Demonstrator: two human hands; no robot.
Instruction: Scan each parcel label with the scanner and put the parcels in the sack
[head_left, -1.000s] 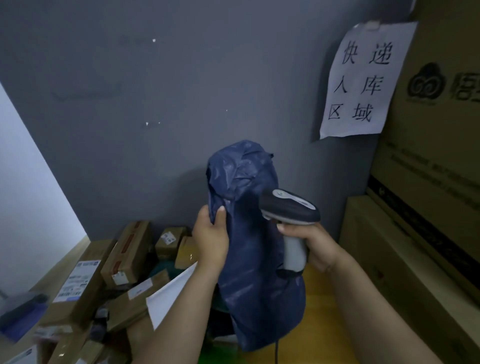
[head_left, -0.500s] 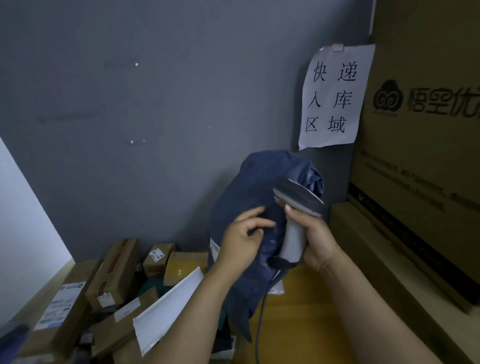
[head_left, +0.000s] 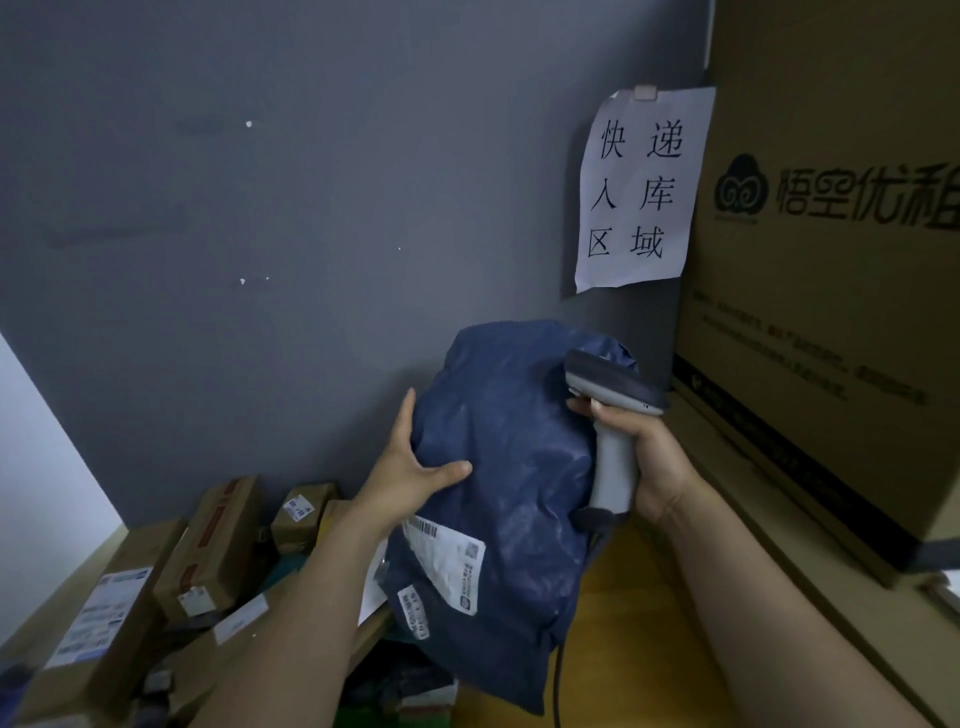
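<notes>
A soft dark-blue plastic parcel (head_left: 509, 467) is held up in front of me. My left hand (head_left: 410, 467) grips its left edge, thumb across the front. A white shipping label (head_left: 447, 566) with a barcode shows on the parcel's lower left face. My right hand (head_left: 649, 457) is closed around the grey handle of a barcode scanner (head_left: 613, 415), whose dark head sits against the parcel's upper right side. The scanner's cable hangs down behind the parcel. I cannot make out a sack.
Several cardboard parcels (head_left: 208, 545) with labels lie piled at the lower left on a wooden surface (head_left: 613, 649). Large printed cartons (head_left: 821, 312) stand stacked at the right. A paper sign (head_left: 639, 187) hangs on the grey wall.
The parcel has been turned so that its white label now faces me at the lower left. My left hand shifted from the parcel's front to its left edge. The scanner stayed at the right.
</notes>
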